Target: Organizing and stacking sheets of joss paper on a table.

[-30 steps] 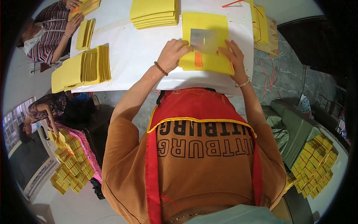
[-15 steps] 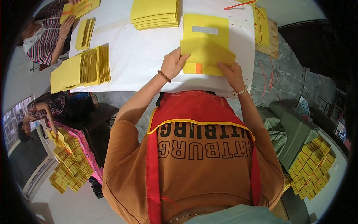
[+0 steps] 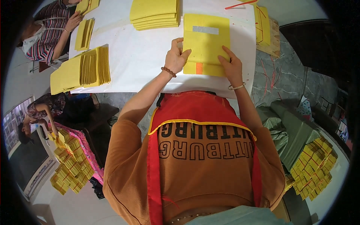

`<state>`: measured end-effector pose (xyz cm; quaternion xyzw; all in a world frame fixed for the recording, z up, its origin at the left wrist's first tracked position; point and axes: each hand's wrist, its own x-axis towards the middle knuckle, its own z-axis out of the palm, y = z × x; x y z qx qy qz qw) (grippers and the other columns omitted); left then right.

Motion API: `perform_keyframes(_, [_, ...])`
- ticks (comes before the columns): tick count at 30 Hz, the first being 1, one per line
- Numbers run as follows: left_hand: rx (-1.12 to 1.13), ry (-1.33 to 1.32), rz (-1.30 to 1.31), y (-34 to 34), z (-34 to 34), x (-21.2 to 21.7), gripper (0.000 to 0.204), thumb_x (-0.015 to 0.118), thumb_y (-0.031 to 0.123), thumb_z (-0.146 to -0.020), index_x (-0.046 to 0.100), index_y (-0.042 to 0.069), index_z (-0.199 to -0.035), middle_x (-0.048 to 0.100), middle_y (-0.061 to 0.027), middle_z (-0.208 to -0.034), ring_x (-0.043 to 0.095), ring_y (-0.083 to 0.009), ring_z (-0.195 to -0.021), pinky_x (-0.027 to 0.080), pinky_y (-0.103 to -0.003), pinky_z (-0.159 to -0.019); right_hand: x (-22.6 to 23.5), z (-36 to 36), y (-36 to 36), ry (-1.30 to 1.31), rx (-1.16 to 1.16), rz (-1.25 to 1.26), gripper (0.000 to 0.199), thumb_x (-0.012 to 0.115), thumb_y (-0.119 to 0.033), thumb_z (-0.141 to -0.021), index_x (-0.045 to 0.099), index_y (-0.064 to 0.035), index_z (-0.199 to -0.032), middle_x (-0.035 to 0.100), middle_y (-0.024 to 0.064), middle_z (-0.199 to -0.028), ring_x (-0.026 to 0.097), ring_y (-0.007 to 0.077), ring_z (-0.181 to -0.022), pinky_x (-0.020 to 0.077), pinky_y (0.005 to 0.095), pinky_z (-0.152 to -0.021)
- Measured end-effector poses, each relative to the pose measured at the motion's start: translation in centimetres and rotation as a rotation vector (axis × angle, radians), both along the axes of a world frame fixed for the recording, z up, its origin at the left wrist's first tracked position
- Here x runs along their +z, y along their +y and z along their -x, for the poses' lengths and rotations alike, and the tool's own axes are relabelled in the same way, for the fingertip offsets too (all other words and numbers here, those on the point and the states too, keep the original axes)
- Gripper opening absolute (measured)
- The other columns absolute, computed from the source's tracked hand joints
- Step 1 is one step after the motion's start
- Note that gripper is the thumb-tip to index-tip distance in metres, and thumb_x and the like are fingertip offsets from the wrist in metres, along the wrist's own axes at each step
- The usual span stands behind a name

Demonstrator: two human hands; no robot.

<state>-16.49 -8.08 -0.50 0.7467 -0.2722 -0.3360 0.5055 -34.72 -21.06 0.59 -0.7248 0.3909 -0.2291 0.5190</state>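
A yellow envelope [image 3: 206,47] with a grey label strip [image 3: 205,30] lies flat on the white-covered table in front of me. An orange strip [image 3: 199,68] shows at its near end, where another yellow layer sticks out beneath. My left hand [image 3: 176,57] rests at the envelope's left edge, thumb and fingers apart. At the right edge is my right hand [image 3: 231,66], with thumb and forefinger spread over the paper. Neither hand lifts the envelope. Beyond my left hand stands a neat stack of yellow envelopes [image 3: 154,13].
On the table's left lie a fanned row of envelopes [image 3: 80,71] and a smaller bundle [image 3: 84,34]. A co-worker in stripes [image 3: 50,35] handles envelopes; another person [image 3: 47,107] bends over bundles. Tied envelopes [image 3: 262,26] sit past the right edge, with more bundles [image 3: 313,168] behind.
The raised yellow envelope between my hands has come down flat. My left hand has loosened at its side, and my right hand's fingers have spread onto it.
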Motion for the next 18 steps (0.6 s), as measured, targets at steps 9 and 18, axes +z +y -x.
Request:
perform_keyframes(9, [-0.226, -1.014, 0.065, -0.4, 1.2, 4.3, 0.046, 0.060, 0.014, -0.078, 0.046, 0.007, -0.120, 0.051, -0.0121, -0.116, 0.046, -0.0297, -0.104, 0.037, -0.042, -0.082, 0.7, -0.4, 0.1, 0.124, -0.013, -0.054, 0.043, 0.062, -0.020, -0.077, 0.056, -0.0040, -0.116, 0.062, 0.0175, -0.105, 0.062, 0.0229, -0.092, 0.0462, 0.0295, -0.080])
perform_keyframes(18, [-0.704, -1.096, -0.051, -0.5, 3.5, 2.9, 0.064, 0.049, 0.049, -0.082, 0.035, 0.012, -0.133, 0.033, -0.0102, -0.138, 0.024, -0.0284, -0.130, 0.020, -0.047, -0.105, 1.2, -0.2, 0.0, 0.132, 0.034, -0.074, 0.046, 0.063, -0.021, -0.076, 0.054, -0.0057, -0.119, 0.056, 0.0172, -0.113, 0.056, 0.0247, -0.103, 0.0416, 0.0375, -0.087])
